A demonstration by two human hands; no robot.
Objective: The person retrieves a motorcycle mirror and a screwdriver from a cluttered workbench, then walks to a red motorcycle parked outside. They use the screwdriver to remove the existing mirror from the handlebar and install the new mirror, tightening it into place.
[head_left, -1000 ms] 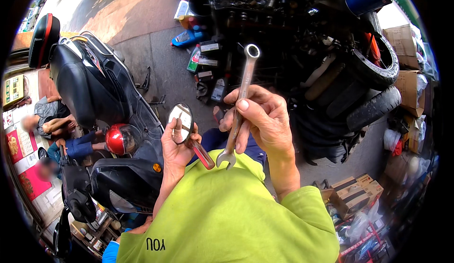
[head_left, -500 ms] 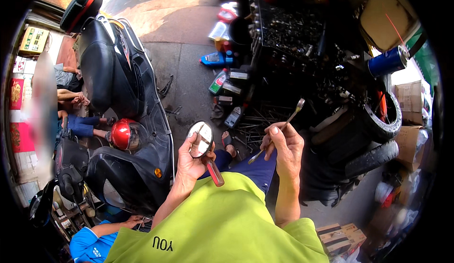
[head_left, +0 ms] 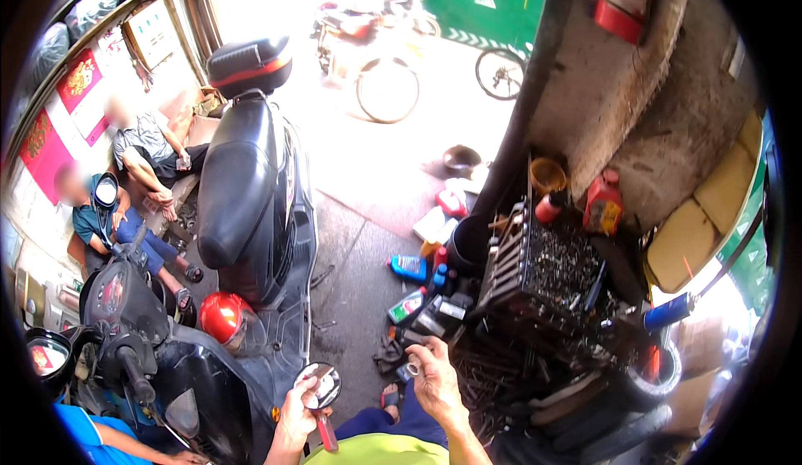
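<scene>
In my left hand (head_left: 294,415), a round motorcycle mirror (head_left: 331,388) is gripped with its glass facing up. A screwdriver with a red handle (head_left: 326,434) sticks out below the mirror from the same closed hand. My right hand (head_left: 438,383) is at about the same height, apart from the mirror, with its fingers curled round a wrench. Only one metal end of the wrench (head_left: 413,369) shows by the fingertips; the rest is hidden by the hand.
A black scooter (head_left: 242,181) stands at left, with a red helmet (head_left: 221,316) on its footboard. Two people sit beyond it; a person's blue sleeve (head_left: 79,431) shows lower left. Bottles (head_left: 408,267), a tool bench (head_left: 551,264) and tyres (head_left: 660,373) crowd the right.
The view has tipped up toward the street, so both hands appear lower. My right hand has turned, and less of the wrench shows. My left hand still holds the mirror and screwdriver.
</scene>
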